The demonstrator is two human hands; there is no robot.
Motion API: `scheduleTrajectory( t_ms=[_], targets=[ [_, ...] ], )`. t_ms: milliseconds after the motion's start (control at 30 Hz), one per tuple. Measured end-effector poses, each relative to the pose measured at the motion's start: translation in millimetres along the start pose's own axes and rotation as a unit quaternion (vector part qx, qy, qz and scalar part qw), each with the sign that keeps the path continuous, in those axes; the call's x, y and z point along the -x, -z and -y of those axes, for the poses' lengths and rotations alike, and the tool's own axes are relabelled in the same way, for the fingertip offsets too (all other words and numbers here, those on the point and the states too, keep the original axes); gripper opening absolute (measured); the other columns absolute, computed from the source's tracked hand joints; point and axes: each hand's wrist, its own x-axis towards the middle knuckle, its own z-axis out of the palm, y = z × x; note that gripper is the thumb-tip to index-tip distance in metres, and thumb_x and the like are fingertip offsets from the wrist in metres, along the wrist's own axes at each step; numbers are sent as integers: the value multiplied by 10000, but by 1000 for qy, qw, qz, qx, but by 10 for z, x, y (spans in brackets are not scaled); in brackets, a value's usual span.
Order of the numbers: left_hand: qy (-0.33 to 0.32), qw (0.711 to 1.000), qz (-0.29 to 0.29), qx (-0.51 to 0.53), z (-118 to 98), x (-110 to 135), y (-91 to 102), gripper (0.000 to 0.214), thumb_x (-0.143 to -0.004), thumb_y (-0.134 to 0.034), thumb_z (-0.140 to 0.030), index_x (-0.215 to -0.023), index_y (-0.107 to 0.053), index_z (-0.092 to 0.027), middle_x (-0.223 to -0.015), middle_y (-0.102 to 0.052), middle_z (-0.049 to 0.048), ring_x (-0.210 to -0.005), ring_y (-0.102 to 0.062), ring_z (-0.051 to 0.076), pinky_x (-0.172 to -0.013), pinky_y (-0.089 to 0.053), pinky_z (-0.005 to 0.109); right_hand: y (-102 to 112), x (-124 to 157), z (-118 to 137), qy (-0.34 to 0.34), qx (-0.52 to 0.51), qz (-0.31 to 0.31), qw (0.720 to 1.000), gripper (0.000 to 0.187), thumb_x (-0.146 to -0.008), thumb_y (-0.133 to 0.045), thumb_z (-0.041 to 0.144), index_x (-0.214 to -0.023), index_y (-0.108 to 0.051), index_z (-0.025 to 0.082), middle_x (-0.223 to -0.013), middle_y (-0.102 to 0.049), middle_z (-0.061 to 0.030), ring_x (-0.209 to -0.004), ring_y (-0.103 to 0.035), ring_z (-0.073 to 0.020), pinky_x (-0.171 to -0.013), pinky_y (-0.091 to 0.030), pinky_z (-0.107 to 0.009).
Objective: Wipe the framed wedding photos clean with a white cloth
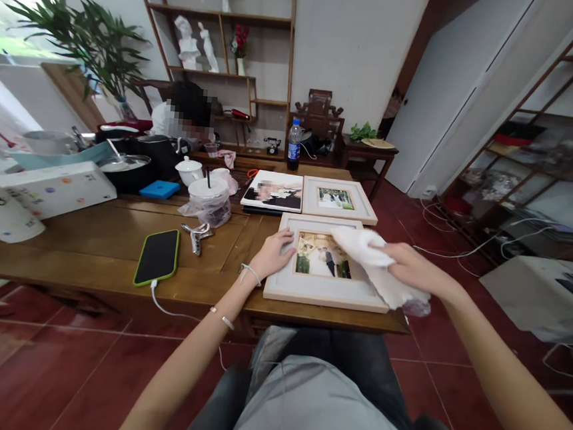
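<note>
A light wooden picture frame (329,298) with a white mat and a wedding photo lies flat at the table's front edge. My left hand (273,254) rests on the frame's left border, its fingers laid over it and somewhat apart. My right hand (402,265) is closed around a crumpled white cloth (364,248), which covers the frame's upper right part. Below that hand, a bit of clear plastic (416,308) hangs past the frame's corner. Just behind lie a second framed photo (360,211) and a photo panel (273,192).
A charging phone (157,257), a metal tool (197,235), a plastic-wrapped cup (210,198), a blue box (159,189) and a white box (63,189) occupy the table's left. A bottle (294,147) stands behind the frames. Another person (185,112) sits across.
</note>
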Motion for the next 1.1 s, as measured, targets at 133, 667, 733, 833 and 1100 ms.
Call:
scheduleTrajectory(
  t_ms=[133,667,733,833,1100],
  targets=[
    [2,1000,12,3,-20,6,15,434,-744,-673,-370,-1069,-661,-83,-1230,-605,172,-1255,-480,287,-1069,-389,422,212,-276,-94,-166,48,-222,960,256,-760,-450,223,-860,-654,105,-802,-670,-128,-717,-609,-255,-615,-457,-339],
    [-28,999,38,-8,-93,-32,51,331,-787,-627,-274,-1094,-639,-149,-1209,-605,118,-1180,-531,275,-1043,-401,420,-606,-1311,586,175,203,-15,963,498,-816,-430,32,-1271,-512,216,-1387,-459,-138,-1075,-560,-253,-834,-399,-336],
    [-32,999,37,5,-114,-41,66,339,-781,-632,-264,-1100,-636,-152,-1217,-604,110,-1169,-539,273,-1037,-406,414,-646,-1326,556,158,199,21,967,470,-808,-451,46,-1239,-545,209,-1203,-607,-133,-973,-602,-250,-791,-393,-325],
    [-38,998,47,9,-105,-47,61,292,-786,-626,-274,-1047,-659,-147,-1212,-611,111,-1173,-542,268,-1045,-403,397,-601,-1237,437,140,191,29,971,423,-814,-454,66,-1185,-592,212,-1065,-673,-114,-942,-610,-247,-757,-371,-305],
    [-12,999,36,-18,-6,-12,-18,350,-780,-637,-321,-1069,-642,-124,-1268,-579,155,-1283,-446,282,-1079,-360,461,-341,-762,93,33,277,19,960,387,-828,-405,48,-1087,-653,194,-934,-698,-135,-872,-626,-228,-726,-355,-309]
  ],
)
